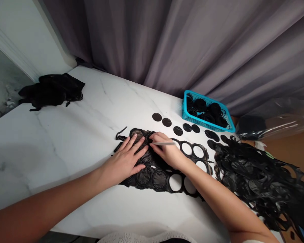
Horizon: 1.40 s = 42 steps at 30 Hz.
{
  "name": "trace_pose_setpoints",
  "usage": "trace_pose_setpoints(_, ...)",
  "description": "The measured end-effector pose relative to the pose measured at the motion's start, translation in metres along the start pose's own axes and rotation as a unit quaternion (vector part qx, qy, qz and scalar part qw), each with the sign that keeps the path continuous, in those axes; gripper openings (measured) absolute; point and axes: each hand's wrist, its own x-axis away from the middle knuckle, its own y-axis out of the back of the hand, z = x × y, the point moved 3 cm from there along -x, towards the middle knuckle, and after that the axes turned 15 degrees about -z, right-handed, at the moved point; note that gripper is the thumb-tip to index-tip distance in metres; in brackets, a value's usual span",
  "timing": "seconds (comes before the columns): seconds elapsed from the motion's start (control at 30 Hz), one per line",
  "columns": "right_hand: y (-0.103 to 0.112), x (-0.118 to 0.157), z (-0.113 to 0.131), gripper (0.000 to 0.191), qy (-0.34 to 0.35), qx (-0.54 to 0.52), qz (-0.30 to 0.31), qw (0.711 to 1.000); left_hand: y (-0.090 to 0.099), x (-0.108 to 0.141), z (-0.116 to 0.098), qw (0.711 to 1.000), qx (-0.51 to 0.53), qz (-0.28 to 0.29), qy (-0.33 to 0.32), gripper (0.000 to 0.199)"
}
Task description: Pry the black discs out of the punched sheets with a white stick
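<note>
At the near edge, a bit of a pale knitted top [147, 237] shows by the white table [78, 189], which has soft grey lines like marble. A little farther in, a black sheet with rows of circles [151, 182] lies flat on the table under both hands. On its right side many circles are round holes, and the white table shows through; on its left side many circles are filled with black. The left hand [124, 160] is open and flat, its fingers spread across the left part of the sheet. The right hand [167, 150] is just beside it, fingers bent, gripping a thin grey tool [163, 143]; I can't tell what kind. To the right sits a big, messy pile of black scraps [253, 182]. Past the sheet, loose black discs [178, 131] lie about, some touching. Behind them, a blue basket [200, 123] full of holes holds black round pieces [200, 105]. Far off to the left is a floppy black heap [53, 92]. At the back hangs a big grey-purple curtain [131, 40] with folds.
</note>
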Motion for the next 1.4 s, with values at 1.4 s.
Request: trace_pose_setpoints(1.4,-0.039,-0.034,0.015,0.011,0.059,-0.031,0.017,0.998,0.021,0.023,0.013,0.997,-0.044,-0.057,0.026,0.056)
